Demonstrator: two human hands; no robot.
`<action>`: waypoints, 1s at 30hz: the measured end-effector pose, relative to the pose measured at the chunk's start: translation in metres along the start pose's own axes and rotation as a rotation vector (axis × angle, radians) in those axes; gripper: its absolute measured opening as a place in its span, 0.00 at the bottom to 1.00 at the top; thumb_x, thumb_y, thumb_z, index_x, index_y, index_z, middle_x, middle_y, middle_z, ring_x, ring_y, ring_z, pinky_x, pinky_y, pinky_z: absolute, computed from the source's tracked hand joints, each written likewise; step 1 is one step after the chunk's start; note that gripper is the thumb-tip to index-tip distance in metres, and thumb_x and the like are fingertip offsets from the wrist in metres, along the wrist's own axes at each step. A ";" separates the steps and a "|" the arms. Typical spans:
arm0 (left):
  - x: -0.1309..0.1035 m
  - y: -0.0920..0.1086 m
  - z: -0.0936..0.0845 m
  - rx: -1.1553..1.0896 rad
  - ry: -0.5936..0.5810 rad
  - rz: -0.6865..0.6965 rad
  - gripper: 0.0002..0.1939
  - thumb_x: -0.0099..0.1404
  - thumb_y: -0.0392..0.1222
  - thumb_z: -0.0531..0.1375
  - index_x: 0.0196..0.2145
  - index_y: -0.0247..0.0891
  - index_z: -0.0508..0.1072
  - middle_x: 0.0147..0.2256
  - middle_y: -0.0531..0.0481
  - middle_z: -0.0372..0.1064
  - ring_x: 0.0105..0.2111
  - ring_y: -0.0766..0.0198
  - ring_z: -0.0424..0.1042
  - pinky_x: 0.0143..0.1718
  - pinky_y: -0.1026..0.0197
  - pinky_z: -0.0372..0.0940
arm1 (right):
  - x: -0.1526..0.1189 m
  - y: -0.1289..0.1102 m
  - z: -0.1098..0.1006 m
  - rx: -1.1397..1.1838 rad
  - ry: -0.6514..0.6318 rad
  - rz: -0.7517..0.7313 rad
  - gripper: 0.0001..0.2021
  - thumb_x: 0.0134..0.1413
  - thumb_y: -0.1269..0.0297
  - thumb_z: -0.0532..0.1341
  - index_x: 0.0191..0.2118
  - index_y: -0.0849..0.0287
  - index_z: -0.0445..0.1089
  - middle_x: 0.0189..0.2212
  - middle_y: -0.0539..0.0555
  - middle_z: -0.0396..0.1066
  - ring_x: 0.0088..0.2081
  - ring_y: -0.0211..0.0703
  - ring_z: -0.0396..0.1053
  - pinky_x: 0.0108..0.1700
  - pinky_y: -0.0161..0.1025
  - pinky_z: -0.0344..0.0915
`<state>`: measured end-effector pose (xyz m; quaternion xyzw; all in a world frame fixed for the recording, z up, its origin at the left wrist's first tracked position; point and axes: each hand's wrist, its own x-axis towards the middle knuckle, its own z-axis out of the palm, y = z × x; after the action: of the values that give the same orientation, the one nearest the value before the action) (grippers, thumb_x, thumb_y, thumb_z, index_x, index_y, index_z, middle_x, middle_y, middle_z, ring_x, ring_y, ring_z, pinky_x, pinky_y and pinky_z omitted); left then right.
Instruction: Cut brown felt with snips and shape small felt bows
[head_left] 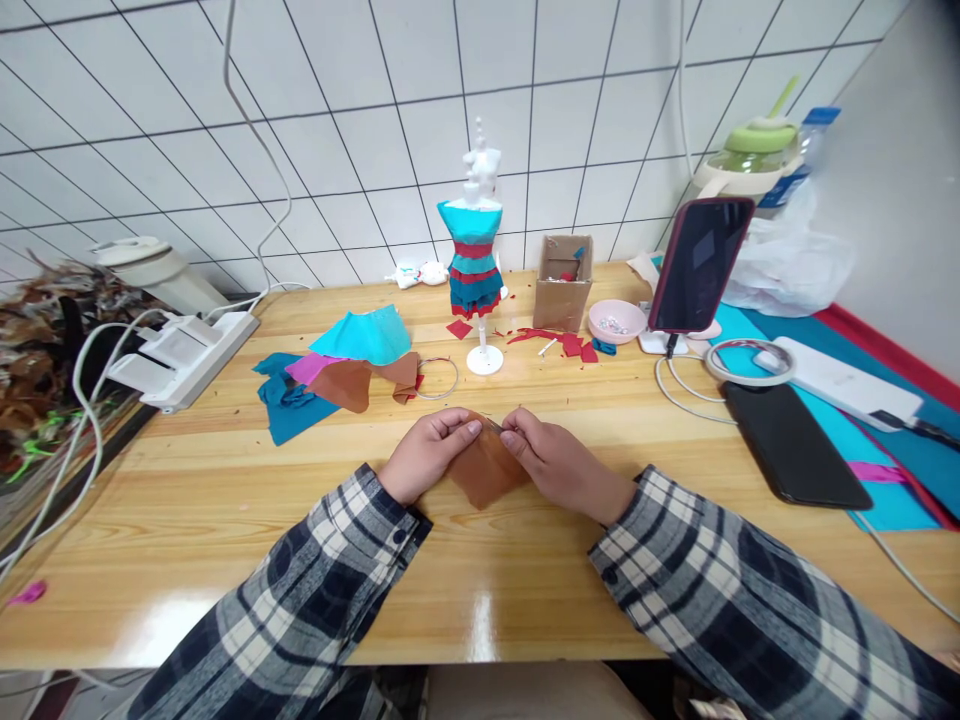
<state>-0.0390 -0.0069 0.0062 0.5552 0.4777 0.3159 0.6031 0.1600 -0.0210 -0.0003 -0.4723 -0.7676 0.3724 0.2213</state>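
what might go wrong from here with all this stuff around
The brown piece, pinched in the left grip and right grip, might tear or crease if pulled unevenly. The small dress form, on a thin post just beyond, could topple if bumped. The pink bowl might spill its small bits if knocked.

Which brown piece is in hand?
The brown piece held between the left hand and right hand. The other brown material lies unheld on the table, farther left, beside the turquoise piece.

Wooden table (210, 560), cloth pieces (367, 337) toward the left, white doll stand (484, 361) mid-table, red scraps (572, 345), cardboard box (559, 306), pink bowl (621, 336) beside it
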 end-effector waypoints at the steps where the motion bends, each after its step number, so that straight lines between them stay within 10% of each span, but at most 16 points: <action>1: 0.000 0.000 0.000 0.003 0.001 -0.003 0.16 0.60 0.52 0.62 0.34 0.34 0.73 0.30 0.52 0.70 0.30 0.67 0.66 0.32 0.66 0.59 | 0.000 0.000 0.000 0.000 -0.002 -0.001 0.10 0.66 0.57 0.45 0.40 0.56 0.58 0.28 0.49 0.66 0.30 0.40 0.64 0.31 0.36 0.54; 30: -0.001 0.002 0.003 -0.067 -0.004 -0.058 0.16 0.57 0.51 0.65 0.33 0.35 0.71 0.30 0.52 0.72 0.29 0.66 0.68 0.30 0.65 0.60 | 0.000 -0.001 0.002 -0.021 0.005 0.009 0.09 0.66 0.58 0.47 0.40 0.56 0.58 0.28 0.48 0.66 0.28 0.38 0.63 0.30 0.35 0.52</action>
<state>-0.0365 -0.0081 0.0082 0.5216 0.4813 0.3130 0.6312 0.1587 -0.0221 -0.0007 -0.4789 -0.7688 0.3641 0.2167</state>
